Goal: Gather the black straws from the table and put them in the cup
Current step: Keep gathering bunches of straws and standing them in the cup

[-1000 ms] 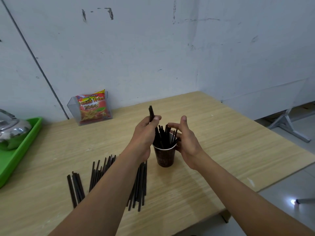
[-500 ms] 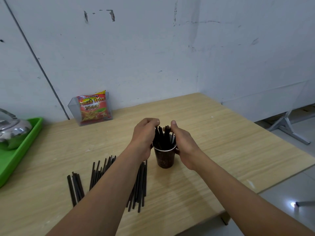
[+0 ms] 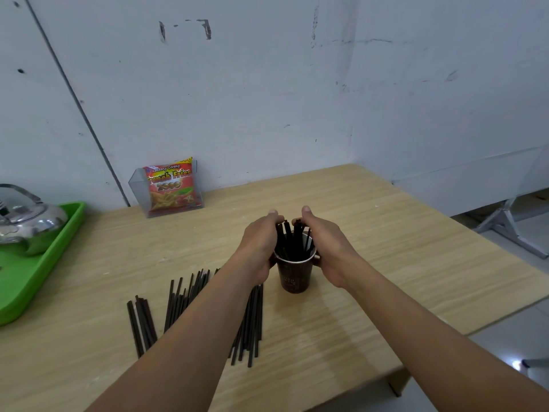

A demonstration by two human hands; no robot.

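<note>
A dark brown paper cup (image 3: pixel 294 276) stands on the wooden table (image 3: pixel 401 263) and holds several black straws (image 3: pixel 292 240) upright. My left hand (image 3: pixel 258 245) and my right hand (image 3: pixel 325 242) curl round the straw bundle from either side just above the cup's rim, thumbs on top and nearly meeting. More black straws lie flat on the table to the left of the cup: one small group (image 3: pixel 142 322), a second group (image 3: pixel 181 295), and a third group (image 3: pixel 252 322) partly hidden under my left forearm.
A green tray (image 3: pixel 35 278) with a shiny metal kettle (image 3: pixel 26 221) sits at the left edge. A clear holder with a red snack packet (image 3: pixel 169 188) stands by the wall. The table's near and right edges drop to the floor.
My left hand lowered the straw it held up into the cup. Both hands then closed in around the straw bundle, and my right hand went from spread to curled.
</note>
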